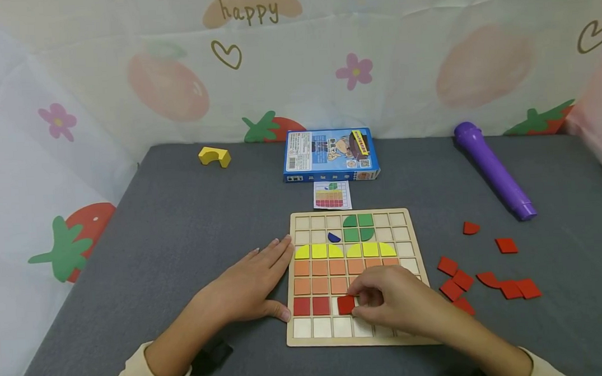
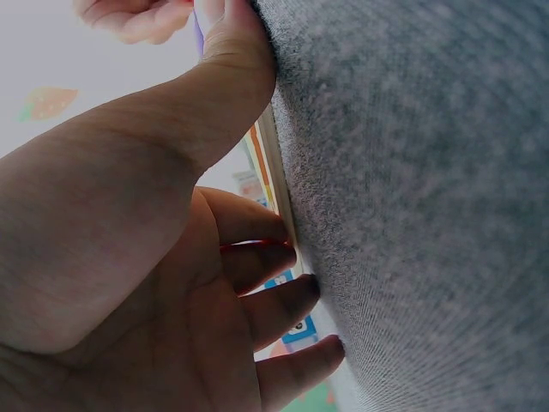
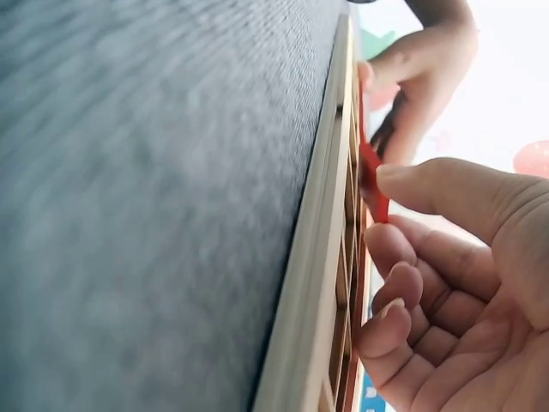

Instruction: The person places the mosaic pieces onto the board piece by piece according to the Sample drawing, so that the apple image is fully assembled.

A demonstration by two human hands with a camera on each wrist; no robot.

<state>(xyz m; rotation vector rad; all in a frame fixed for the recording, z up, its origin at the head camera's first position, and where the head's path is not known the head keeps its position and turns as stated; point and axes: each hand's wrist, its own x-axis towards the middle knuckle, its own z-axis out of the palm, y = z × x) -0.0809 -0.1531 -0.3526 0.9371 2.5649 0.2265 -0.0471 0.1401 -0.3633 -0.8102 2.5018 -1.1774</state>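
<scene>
A square wooden grid board lies on the table, holding green, blue, yellow, orange and red tiles. Flat along its left edge rests my left hand, fingers stretched out and thumb near the lower left side. Between thumb and index finger, my right hand pinches a red square tile over the third cell of the row with two red squares. In the right wrist view that red tile is tilted just above the board. My right hand hides part of the board's lower right.
Several loose red tiles lie right of the board. Behind it are a small pattern card and a blue box. A purple tube lies at the back right, a yellow arch block at the back left.
</scene>
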